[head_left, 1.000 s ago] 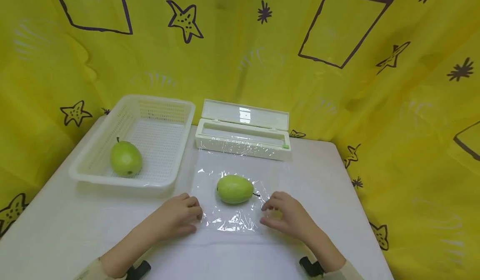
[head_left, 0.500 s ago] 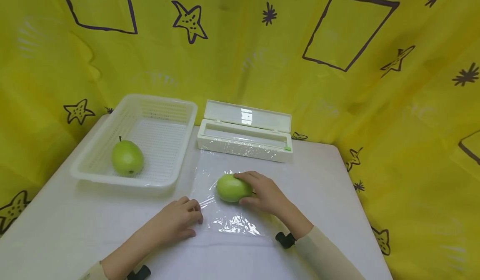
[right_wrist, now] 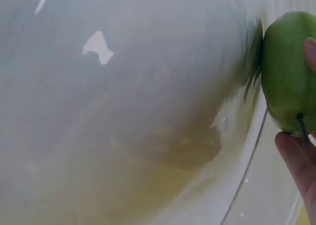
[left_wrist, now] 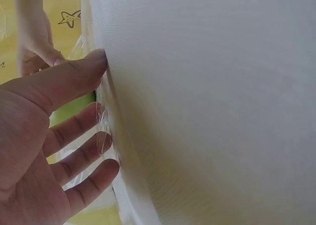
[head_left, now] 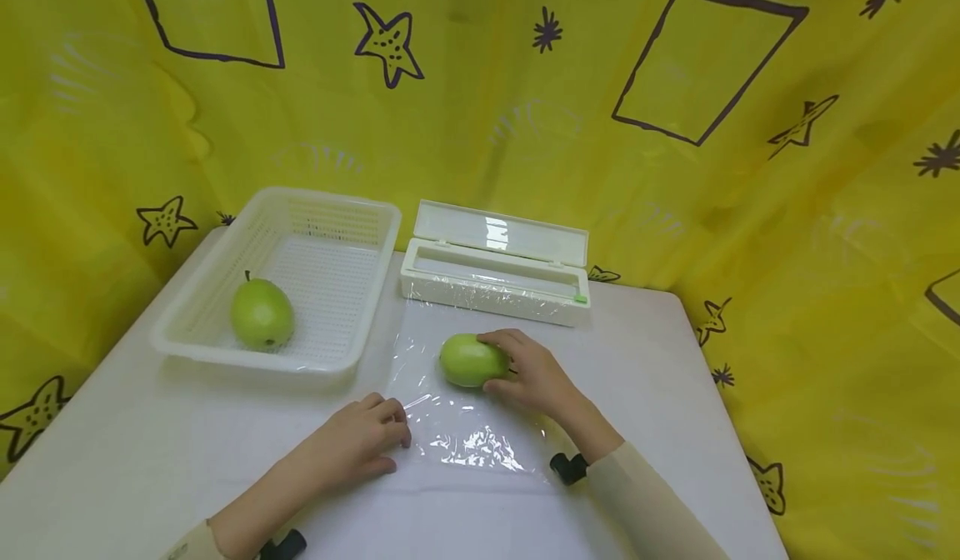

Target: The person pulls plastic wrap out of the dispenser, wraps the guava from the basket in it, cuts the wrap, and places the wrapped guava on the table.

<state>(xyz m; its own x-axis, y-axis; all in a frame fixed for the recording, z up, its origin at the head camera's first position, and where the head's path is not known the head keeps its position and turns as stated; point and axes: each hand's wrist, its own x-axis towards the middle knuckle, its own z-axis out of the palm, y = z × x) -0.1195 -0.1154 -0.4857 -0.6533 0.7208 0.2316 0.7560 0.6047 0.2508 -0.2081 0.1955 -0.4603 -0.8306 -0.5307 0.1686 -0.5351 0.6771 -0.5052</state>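
A green pear [head_left: 469, 361] lies on its side on a sheet of clear cling film [head_left: 472, 439] spread over the table. My right hand [head_left: 531, 375] grips its stem end, thumb on the near side and fingers on the far side. In the right wrist view the pear [right_wrist: 288, 71] shows at the right edge, its stem beside a fingertip. My left hand [head_left: 363, 439] rests at the film's left edge. The left wrist view shows that hand's fingers [left_wrist: 79, 158] spread and fairly straight, tips touching the wrinkled film edge, thumb apart from them.
Behind the pear stands a white cling film dispenser [head_left: 495, 293], lid raised, with the film running out of its front. A white plastic basket [head_left: 352, 360] at the left holds another green pear [head_left: 262, 314]. A yellow patterned curtain [head_left: 480, 85] hangs behind the table.
My right hand has left the film's right edge, taken hold of the pear and shifted it slightly away, toward the dispenser. My left hand has stayed at the film's left edge.
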